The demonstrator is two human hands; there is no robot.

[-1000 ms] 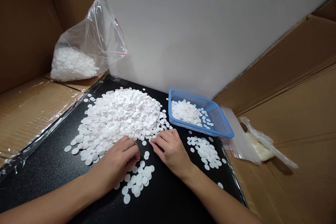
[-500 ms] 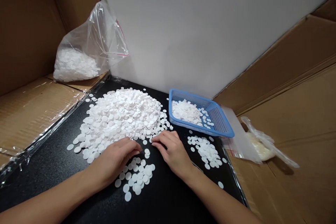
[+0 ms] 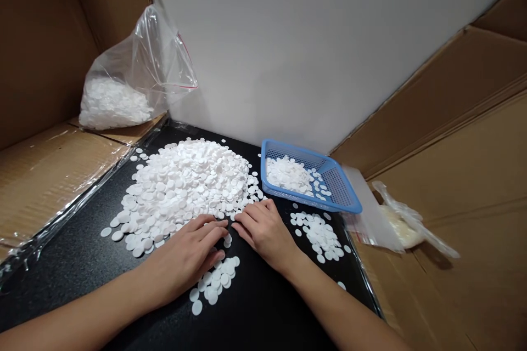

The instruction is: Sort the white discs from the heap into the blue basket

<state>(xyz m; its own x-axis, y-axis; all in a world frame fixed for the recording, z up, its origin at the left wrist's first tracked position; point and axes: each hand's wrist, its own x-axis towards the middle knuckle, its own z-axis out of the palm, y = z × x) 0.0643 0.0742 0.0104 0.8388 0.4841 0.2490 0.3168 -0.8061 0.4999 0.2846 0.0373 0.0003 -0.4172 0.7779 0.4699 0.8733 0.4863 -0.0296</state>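
While the large heap of white discs point(image 3: 189, 181) spreads over the black tabletop point(image 3: 263, 307), both bare hands are at its near side. The left hand point(image 3: 191, 249) lies palm down just in front of the heap, its fingers stretched forward and loosely parted from the thumb, with no disc visibly gripped; the palm is hidden. Beside that hand and partly covered by it, nearer the person than the heap, lies a small cluster of discs point(image 3: 216, 282), several overlapping. The right hand point(image 3: 263, 230) is at the heap's near right edge, fingers bent toward it and the thumb a little apart; whether a disc is pinched under the fingertips I cannot tell. Right of the heap and slightly nearer, a loose group of discs point(image 3: 321, 236) is scattered on the tabletop. A blue mesh basket point(image 3: 340, 186) stands right of the heap, with more discs point(image 3: 288, 175) piled at its end nearest the heap. Farther right of the heap are a flat clear bag point(image 3: 373, 214) and a plastic pouch point(image 3: 403, 227) of something pale yellow. Behind the heap to the left, a tall clear bag point(image 3: 119, 101) part-filled with white pieces sits on cardboard point(image 3: 53, 175).
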